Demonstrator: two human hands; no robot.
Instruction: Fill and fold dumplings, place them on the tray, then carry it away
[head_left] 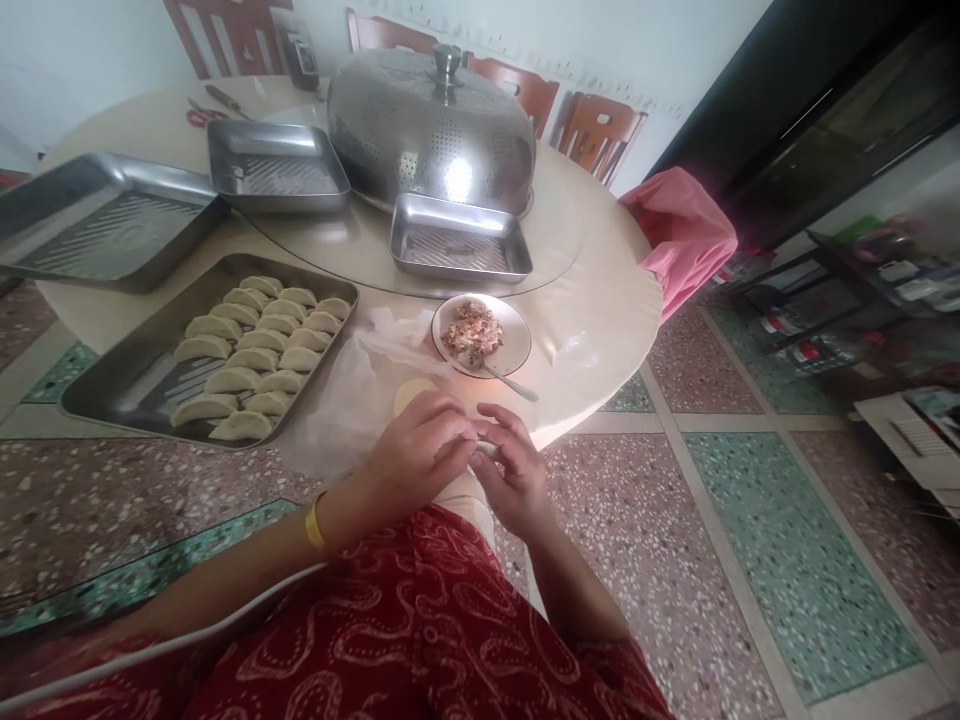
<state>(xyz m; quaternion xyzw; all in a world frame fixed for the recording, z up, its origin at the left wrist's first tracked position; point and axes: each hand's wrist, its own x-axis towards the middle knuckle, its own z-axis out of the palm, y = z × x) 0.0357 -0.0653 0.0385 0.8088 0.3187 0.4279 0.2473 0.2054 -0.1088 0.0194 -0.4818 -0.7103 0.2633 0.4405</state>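
My left hand (429, 440) and my right hand (514, 470) meet at the table's near edge, fingertips pinched together. Between them a pale sliver of a dumpling (489, 450) shows; the fingers cover most of it. Just beyond my left hand lies a round dough wrapper (414, 392), partly hidden by that hand. A white bowl (517, 335) holds minced filling (472, 330), with a metal spoon (517, 388) leaning over its near rim. Left of the bowl is a crumpled clear plastic bag (352, 390). Several folded dumplings (259, 358) sit in rows in a dark metal tray (127, 390).
Three more metal trays, one at far left (105, 275), one behind (281, 195) and one near the bowl (461, 265), rest on the round table (607, 240). A large domed steel lid (435, 130) stands at the back. Pink cloth (690, 230) hangs at right.
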